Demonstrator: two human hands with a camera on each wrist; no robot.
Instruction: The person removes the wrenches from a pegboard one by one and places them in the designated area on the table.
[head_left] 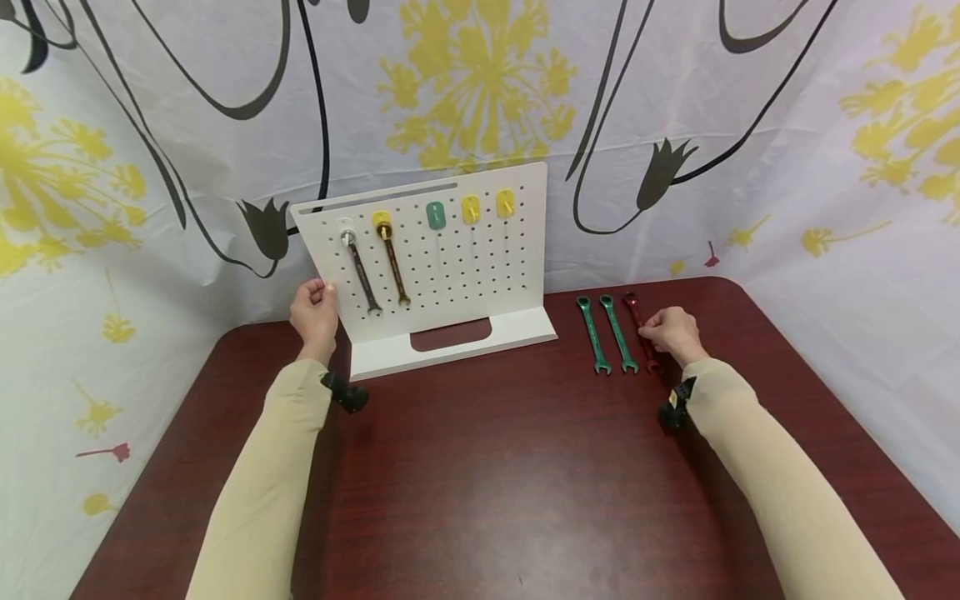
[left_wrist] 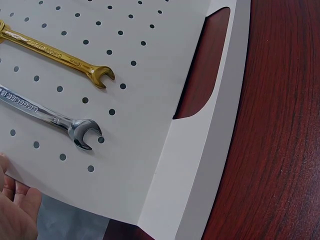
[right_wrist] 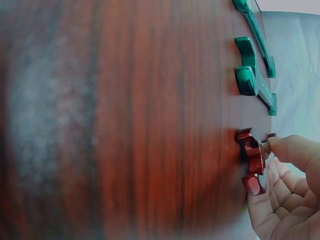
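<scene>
My left hand (head_left: 313, 312) grips the left edge of a white pegboard stand (head_left: 450, 258), thumb at the front edge. A silver combination wrench (left_wrist: 40, 112) and a gold one (left_wrist: 50, 52) hang on the board, near that hand. At the right, my right hand (head_left: 673, 333) pinches the shaft of a red combination wrench (right_wrist: 255, 160) between thumb and fingers; its open end faces the right wrist camera. Whether the red wrench is fully off the table I cannot tell. Two green wrenches (head_left: 594, 335) lie side by side just left of it.
Along the board's top, a green hook (head_left: 436, 215) and two yellow hooks (head_left: 470, 209) hold no wrench. The stand's base (head_left: 517, 329) has an oblong cutout. A dark red wooden table (head_left: 480, 467) lies beneath, with a patterned cloth (head_left: 480, 100) behind and at both sides.
</scene>
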